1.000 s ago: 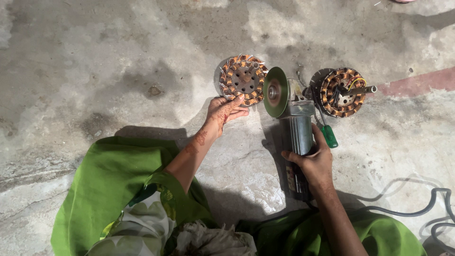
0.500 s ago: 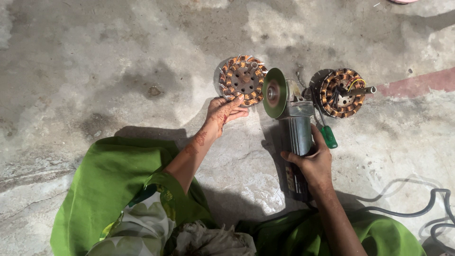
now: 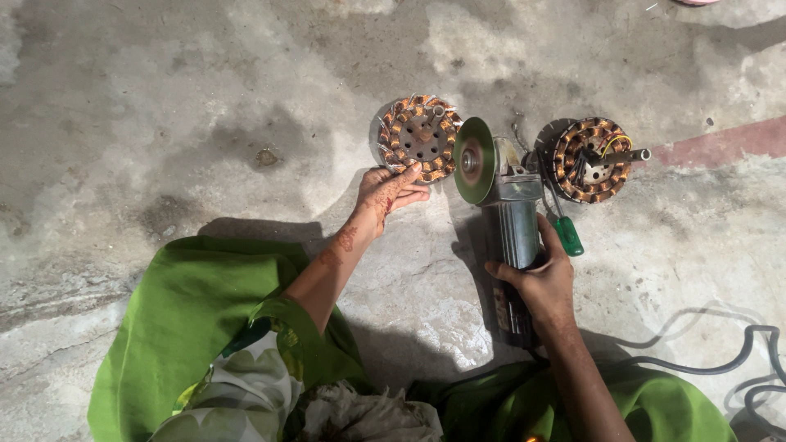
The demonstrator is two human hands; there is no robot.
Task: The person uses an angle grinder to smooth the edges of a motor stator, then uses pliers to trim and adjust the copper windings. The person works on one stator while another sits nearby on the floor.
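1. Right hand — lower right of centre in the frame, fingers wrapped tight round the body of the angle grinder; a full clamped grip.
2. Left hand — centre of frame, fingertips pressed on the lower edge of the left stator, a round copper-wound core lying flat on the concrete floor. Fingers lie together, pinning rather than wrapping.
3. Grinder's long axis runs approx. bottom-to-top of the frame, head pointing up; its green disc stands on edge, just beside the left stator's right rim — whether touching, can't tell.
4. Handling, by my judgement: grinder is heavy, rigid, best held at the barrel as now. Stator looks dense and stiff, but the windings are fragile; hold by the outer edge.
5. Further out: a second stator w/ loose wires at upper right, a green-handled screwdriver beside the grinder, power cable trailing at lower right.
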